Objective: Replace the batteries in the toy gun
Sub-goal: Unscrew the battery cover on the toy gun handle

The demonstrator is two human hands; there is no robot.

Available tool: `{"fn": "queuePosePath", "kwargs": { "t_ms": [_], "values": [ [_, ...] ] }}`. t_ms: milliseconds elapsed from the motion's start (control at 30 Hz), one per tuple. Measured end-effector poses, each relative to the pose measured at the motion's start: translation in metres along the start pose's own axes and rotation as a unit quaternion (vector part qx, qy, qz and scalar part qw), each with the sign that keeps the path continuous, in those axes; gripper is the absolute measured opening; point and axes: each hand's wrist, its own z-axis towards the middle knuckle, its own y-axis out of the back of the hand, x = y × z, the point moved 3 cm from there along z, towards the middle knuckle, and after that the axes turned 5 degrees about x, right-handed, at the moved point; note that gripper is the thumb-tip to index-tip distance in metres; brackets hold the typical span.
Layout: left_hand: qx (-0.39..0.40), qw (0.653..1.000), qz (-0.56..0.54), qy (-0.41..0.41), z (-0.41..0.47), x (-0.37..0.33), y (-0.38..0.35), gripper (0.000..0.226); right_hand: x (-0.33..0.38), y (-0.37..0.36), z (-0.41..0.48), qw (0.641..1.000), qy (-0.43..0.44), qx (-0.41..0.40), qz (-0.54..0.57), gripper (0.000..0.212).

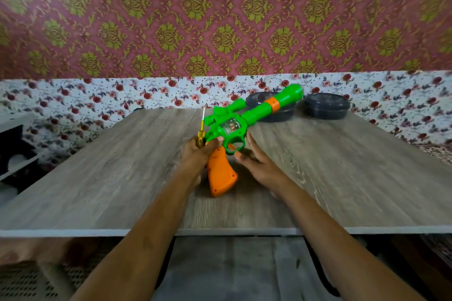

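Note:
A green toy gun (247, 115) with an orange grip (221, 176) and an orange band on its barrel is held tilted over the middle of the wooden table (97, 178), muzzle pointing up to the far right. My left hand (199, 154) grips the gun where the green body meets the grip. The same hand also holds a yellow-handled screwdriver (201, 133), shaft pointing up. My right hand (256, 161) lies open just right of the trigger guard, fingertips touching it. No batteries are in sight.
Two dark round lidded containers (325, 105) (274, 112) stand at the table's far edge, the left one partly behind the barrel. A floral cloth hangs behind the table. A dark shelf unit (14, 144) stands at the left.

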Motion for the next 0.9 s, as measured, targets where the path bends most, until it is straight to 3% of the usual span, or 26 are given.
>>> {"fn": "queuePosePath", "kwargs": {
  "t_ms": [100, 267, 467, 700, 900],
  "values": [
    [0.005, 0.997, -0.014, -0.070, 0.010, -0.007, -0.003, 0.011, 0.011, -0.016, 0.012, 0.992, 0.028, 0.010, 0.124, 0.068],
    [-0.002, 0.993, -0.016, -0.115, 0.027, -0.004, -0.001, 0.017, -0.003, -0.023, 0.027, 0.971, -0.012, 0.088, 0.220, 0.027],
    [0.011, 0.991, -0.030, -0.127, 0.025, -0.003, 0.000, 0.015, -0.007, -0.026, 0.033, 0.970, -0.023, 0.079, 0.228, 0.030],
    [-0.045, 0.992, -0.062, -0.100, 0.021, 0.005, 0.004, 0.012, -0.005, -0.029, 0.028, 0.971, -0.039, 0.092, 0.219, 0.035],
    [-0.042, 0.993, -0.072, -0.085, 0.017, 0.001, 0.003, 0.019, -0.007, -0.031, 0.027, 0.962, -0.031, 0.110, 0.247, 0.040]
  ]
}}
